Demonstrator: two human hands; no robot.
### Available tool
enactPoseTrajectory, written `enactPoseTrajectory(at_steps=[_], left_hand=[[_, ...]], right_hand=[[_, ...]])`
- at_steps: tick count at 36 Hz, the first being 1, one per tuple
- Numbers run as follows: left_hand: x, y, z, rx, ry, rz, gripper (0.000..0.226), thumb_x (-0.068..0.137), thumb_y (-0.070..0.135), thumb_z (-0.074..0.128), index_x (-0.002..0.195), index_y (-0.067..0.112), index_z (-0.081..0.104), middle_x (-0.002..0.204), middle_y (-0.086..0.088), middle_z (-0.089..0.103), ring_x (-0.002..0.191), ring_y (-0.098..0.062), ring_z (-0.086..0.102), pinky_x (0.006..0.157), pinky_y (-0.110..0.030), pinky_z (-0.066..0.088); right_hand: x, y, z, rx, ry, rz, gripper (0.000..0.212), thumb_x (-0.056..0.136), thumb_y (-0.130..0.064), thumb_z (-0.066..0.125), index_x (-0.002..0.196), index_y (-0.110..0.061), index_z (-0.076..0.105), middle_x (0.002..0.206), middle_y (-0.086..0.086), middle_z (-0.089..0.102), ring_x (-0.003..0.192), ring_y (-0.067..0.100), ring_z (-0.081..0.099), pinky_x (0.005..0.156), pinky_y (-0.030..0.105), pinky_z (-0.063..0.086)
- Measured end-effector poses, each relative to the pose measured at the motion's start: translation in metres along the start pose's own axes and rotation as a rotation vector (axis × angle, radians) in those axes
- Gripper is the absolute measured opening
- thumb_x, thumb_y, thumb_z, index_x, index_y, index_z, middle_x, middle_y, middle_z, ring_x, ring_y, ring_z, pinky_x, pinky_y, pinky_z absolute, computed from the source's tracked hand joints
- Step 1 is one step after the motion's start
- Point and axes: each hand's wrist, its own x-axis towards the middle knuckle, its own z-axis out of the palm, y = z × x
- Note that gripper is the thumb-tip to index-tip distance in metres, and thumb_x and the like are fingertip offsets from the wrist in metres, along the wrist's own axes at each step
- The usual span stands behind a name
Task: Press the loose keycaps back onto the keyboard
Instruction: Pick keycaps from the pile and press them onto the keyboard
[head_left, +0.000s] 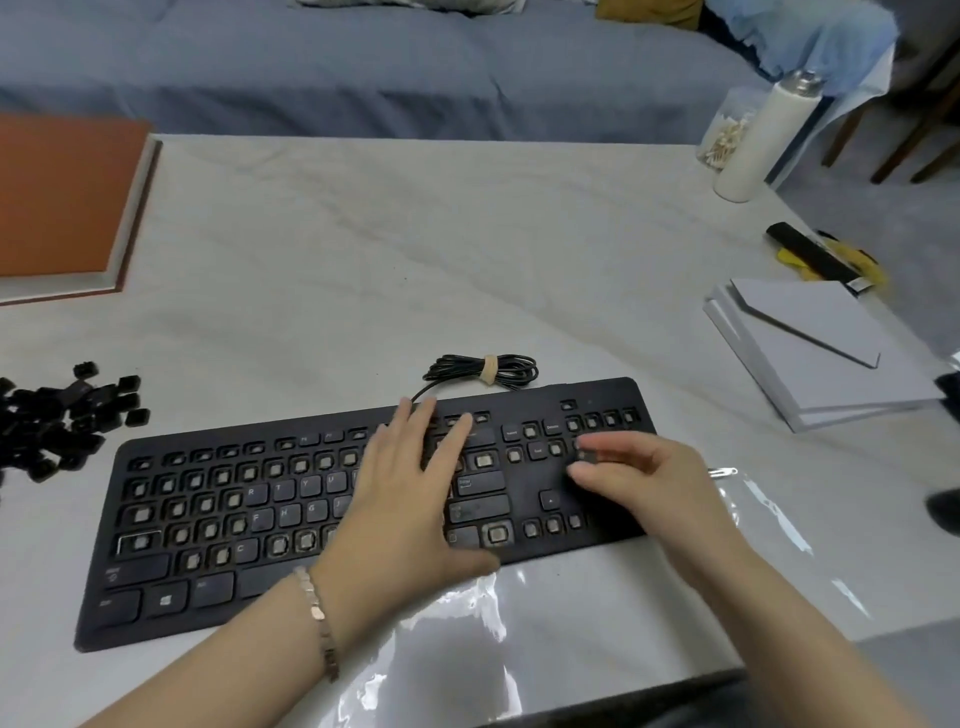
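A black keyboard (218, 525) lies across the white cloth, with many bare switch sockets and some keycaps fitted. My left hand (410, 499) rests flat on its middle, fingers straight and spread. Over the keyboard's right end, my right hand (639, 478) pinches a small black keycap (589, 456) between thumb and fingertips, just above the number pad area. A pile of loose black keycaps (57, 421) sits on the cloth at the far left. The keyboard's coiled cable (483, 370) lies behind it.
An orange book (57, 208) lies at the back left. White boxes (810, 348) are stacked at the right, with a black-and-yellow tool (826, 257) behind them. A white bottle (763, 140) and a jar stand at the back right. Clear plastic film (545, 613) lies in front.
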Motion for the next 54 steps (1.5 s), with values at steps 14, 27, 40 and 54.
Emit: enactPoseTrajectory(at_steps=[14,27,40,54], left_hand=[[0.022,-0.019,-0.002,0.337,-0.185,0.130,0.136,0.040,0.089,0.050,0.123,0.042,-0.047,0.148,-0.020,-0.029,0.132,-0.034,-0.037,0.107,-0.049,-0.024],[0.020,-0.019,-0.008,0.340,-0.188,0.165,0.126,0.045,0.084,0.052,0.139,0.042,-0.019,0.149,-0.016,-0.013,0.135,-0.029,-0.024,0.109,-0.051,-0.020],[-0.005,-0.043,-0.015,0.363,-0.196,0.150,0.122,0.043,0.088,0.047,0.134,0.050,-0.026,0.149,-0.017,-0.018,0.135,-0.032,-0.026,0.108,-0.049,-0.023],[-0.008,-0.045,-0.013,0.336,-0.157,0.174,0.121,0.045,0.088,0.046,0.131,0.050,-0.031,0.150,-0.019,-0.020,0.135,-0.030,-0.030,0.108,-0.046,-0.025]], right_hand=[[0.042,0.010,-0.032,-0.642,0.018,-0.355,0.019,0.070,-0.005,0.076,0.089,-0.010,0.072,0.085,0.000,0.061,0.074,0.001,0.054,0.067,0.001,0.035],[0.051,0.011,-0.028,-0.673,-0.031,-0.261,0.023,0.068,-0.009,0.078,0.085,-0.021,0.072,0.085,-0.012,0.053,0.078,-0.001,0.051,0.068,-0.003,0.030],[0.036,0.012,-0.004,-0.796,-0.074,-0.282,0.020,0.069,-0.015,0.078,0.088,-0.019,0.073,0.084,-0.013,0.052,0.075,0.004,0.051,0.066,0.005,0.032],[0.036,0.004,0.000,-1.033,-0.114,-0.284,0.023,0.075,-0.019,0.073,0.098,-0.019,0.072,0.096,-0.004,0.061,0.091,0.018,0.059,0.082,0.031,0.043]])
